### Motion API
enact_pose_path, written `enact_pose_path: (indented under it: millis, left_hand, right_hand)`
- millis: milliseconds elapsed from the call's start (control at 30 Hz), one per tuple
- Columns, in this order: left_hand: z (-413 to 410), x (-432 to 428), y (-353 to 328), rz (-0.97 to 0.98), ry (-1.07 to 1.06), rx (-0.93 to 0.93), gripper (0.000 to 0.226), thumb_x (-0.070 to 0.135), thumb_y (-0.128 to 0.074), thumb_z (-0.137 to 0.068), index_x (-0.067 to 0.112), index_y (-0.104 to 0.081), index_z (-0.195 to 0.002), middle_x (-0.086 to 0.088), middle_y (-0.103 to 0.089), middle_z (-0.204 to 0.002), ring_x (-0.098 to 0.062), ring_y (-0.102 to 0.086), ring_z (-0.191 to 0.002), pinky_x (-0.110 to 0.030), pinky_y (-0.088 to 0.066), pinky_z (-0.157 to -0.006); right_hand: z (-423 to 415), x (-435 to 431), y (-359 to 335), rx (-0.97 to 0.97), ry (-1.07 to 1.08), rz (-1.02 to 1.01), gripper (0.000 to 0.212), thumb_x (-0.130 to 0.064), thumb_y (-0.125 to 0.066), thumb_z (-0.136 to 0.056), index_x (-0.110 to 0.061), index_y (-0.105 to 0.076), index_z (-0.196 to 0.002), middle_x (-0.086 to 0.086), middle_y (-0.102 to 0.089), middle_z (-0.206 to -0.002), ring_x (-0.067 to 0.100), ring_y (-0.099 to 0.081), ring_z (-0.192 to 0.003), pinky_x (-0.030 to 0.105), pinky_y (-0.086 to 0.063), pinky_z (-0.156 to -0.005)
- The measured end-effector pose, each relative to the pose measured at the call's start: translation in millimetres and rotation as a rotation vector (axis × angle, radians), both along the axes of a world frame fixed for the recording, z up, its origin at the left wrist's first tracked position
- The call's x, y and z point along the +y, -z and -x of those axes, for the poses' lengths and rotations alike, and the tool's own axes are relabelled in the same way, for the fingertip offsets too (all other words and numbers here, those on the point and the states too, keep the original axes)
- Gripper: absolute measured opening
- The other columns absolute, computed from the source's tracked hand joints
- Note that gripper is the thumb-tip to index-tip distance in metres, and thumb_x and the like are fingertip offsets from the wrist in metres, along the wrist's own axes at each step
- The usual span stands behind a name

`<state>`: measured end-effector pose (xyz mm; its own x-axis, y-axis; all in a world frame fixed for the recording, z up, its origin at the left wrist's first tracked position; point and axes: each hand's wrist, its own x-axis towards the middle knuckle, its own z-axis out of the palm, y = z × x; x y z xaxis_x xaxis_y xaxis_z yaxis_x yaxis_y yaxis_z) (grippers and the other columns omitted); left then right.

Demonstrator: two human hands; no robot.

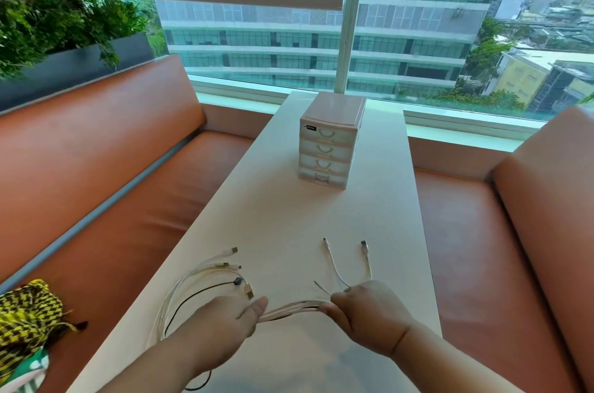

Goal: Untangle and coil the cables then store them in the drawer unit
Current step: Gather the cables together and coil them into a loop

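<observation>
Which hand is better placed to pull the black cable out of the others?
Left. The black cable loops right beside the left hand; the right hand grips the cable bundle on the other side, away from it.

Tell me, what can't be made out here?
Head view, the only one:
- Bundle of white and black cables: the count is hidden where the left hand and right hand grip it.
- Thin black cable: part runs under the left forearm.
- Pale pink plastic drawer unit: contents hidden by closed fronts; black label too small to read.
- Yellow-black patterned cloth: cut off by the left edge.
</observation>
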<state>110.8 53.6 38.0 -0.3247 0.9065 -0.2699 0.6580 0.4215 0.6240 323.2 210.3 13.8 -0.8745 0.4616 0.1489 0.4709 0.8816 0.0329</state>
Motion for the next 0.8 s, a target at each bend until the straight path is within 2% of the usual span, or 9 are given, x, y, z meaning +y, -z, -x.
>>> enact_pose_path:
  millis: [67,167,233,300,367,500,567,633,800]
  left_hand:
    - [-6.2,3.6,-7.8,0.058,0.041,0.069,0.053,0.054,-0.029,-0.097,0.019,-0.053,-0.065,0.002,-0.056,-0.064,-0.006,-0.051,-0.060,-0.025,-0.041,-0.068]
    - [-29.8,14.5,-18.2,0.047,0.124,0.089,0.051,0.052,-0.025,-0.098,0.026,-0.060,-0.071,0.004,-0.064,-0.072,-0.007,-0.058,-0.076,-0.026,-0.045,-0.077]
    - [-45.8,22.3,-20.0,0.021,0.163,0.042,0.047,0.047,-0.027,-0.100,0.027,-0.058,-0.070,0.007,-0.063,-0.074,-0.008,-0.058,-0.078,-0.026,-0.046,-0.080]
    - [-55.8,26.2,-19.0,0.011,0.160,-0.004,0.048,0.044,-0.028,-0.100,0.025,-0.053,-0.064,0.007,-0.060,-0.070,-0.006,-0.054,-0.070,-0.024,-0.043,-0.072]
    - [-58.4,25.2,-17.2,0.000,0.147,-0.023,0.050,0.045,-0.030,-0.100,0.027,-0.047,-0.056,0.006,-0.049,-0.060,-0.003,-0.045,-0.059,-0.022,-0.035,-0.060]
    - [-50.0,19.8,-18.1,-0.037,0.104,-0.033,0.048,0.049,-0.038,-0.097,0.019,-0.047,-0.060,0.002,-0.039,-0.054,-0.008,-0.035,-0.053,-0.029,-0.028,-0.056]
    - [-44.7,17.4,-18.9,-0.061,0.081,-0.028,0.049,0.050,-0.041,-0.095,0.018,-0.043,-0.058,0.002,-0.036,-0.052,-0.009,-0.033,-0.051,-0.030,-0.026,-0.055]
    - [-43.4,16.0,-18.6,-0.093,0.070,-0.037,0.049,0.050,-0.044,-0.094,0.020,-0.042,-0.055,0.004,-0.035,-0.048,-0.009,-0.031,-0.049,-0.030,-0.025,-0.054]
    - [-39.7,12.4,-19.3,-0.157,0.015,-0.086,0.049,0.045,-0.046,-0.095,0.020,-0.040,-0.053,0.008,-0.034,-0.044,-0.009,-0.030,-0.048,-0.027,-0.022,-0.051]
  right_hand:
    - [2.0,-1.3,2.9,0.027,-0.034,-0.069,0.070,-0.051,-0.011,-0.101,-0.024,-0.047,-0.048,-0.008,-0.045,-0.038,0.011,-0.042,-0.029,0.021,-0.021,-0.035]
    - [13.3,-9.2,5.1,0.046,-0.136,-0.058,0.069,-0.054,-0.013,-0.100,-0.024,-0.052,-0.053,-0.006,-0.048,-0.040,0.014,-0.046,-0.031,0.026,-0.041,-0.035]
    - [21.0,-15.0,2.6,0.052,-0.207,-0.040,0.061,-0.053,-0.019,-0.100,-0.027,-0.060,-0.063,-0.006,-0.052,-0.044,0.014,-0.051,-0.035,0.028,-0.044,-0.038]
    - [24.4,-17.4,-2.1,0.046,-0.258,0.024,0.041,-0.051,-0.032,-0.096,-0.031,-0.060,-0.075,-0.006,-0.054,-0.046,0.014,-0.053,-0.037,0.021,-0.038,-0.039]
    - [23.3,-12.3,-4.3,0.017,-0.262,0.046,0.036,-0.052,-0.037,-0.093,-0.030,-0.058,-0.073,-0.007,-0.052,-0.046,0.013,-0.051,-0.037,0.019,-0.035,-0.038]
    - [13.5,-0.8,-11.7,0.025,-0.226,0.110,0.057,-0.069,-0.029,-0.087,-0.021,-0.054,-0.069,-0.002,-0.060,-0.058,0.020,-0.059,-0.053,0.024,-0.030,-0.046]
    - [5.5,7.9,-9.6,0.016,-0.153,0.213,0.079,-0.081,-0.010,-0.076,-0.017,-0.056,-0.081,0.007,-0.066,-0.078,0.030,-0.060,-0.076,0.031,-0.032,-0.061]
    - [1.1,11.1,-1.1,0.061,-0.132,0.242,0.090,-0.083,0.005,-0.069,-0.018,-0.056,-0.083,0.009,-0.067,-0.082,0.032,-0.060,-0.081,0.035,-0.035,-0.070]
    - [3.3,15.4,2.7,0.047,-0.097,0.332,0.090,-0.085,0.010,-0.064,-0.021,-0.051,-0.081,0.008,-0.065,-0.086,0.029,-0.058,-0.082,0.034,-0.031,-0.062]
